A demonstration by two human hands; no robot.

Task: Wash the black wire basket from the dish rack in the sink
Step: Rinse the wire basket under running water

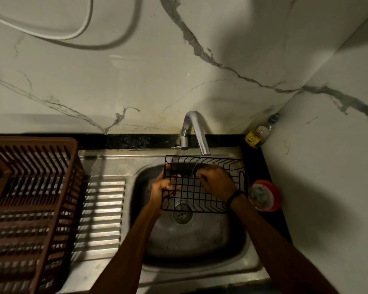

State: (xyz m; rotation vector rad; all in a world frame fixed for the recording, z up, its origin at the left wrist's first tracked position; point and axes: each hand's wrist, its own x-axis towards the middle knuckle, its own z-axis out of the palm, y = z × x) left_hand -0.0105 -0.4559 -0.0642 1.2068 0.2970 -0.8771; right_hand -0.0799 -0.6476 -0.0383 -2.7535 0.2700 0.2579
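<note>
The person is holding the black wire basket over the steel sink, up at the bowl's far end. Its far rim is sitting just under the tip of the faucet, and a thin thread of water is falling through the wires there. The left hand is gripping the basket's left edge, with the fingers curled round the wires. The right hand, with a black wristband, is lying inside the basket with its fingers bent down onto the wires near the stream. Whether they are pinching a wire cannot be told.

The basket's near edge is hanging above the drain. Its right end is reaching the sink's right rim, close to a red round tub on the black bench. A dish-soap bottle is standing in the far corner by the marble wall.

Below and toward the person, the bowl is lying open. On the left, the ribbed drainboard is running between the bowl and the brown plastic dish rack.
</note>
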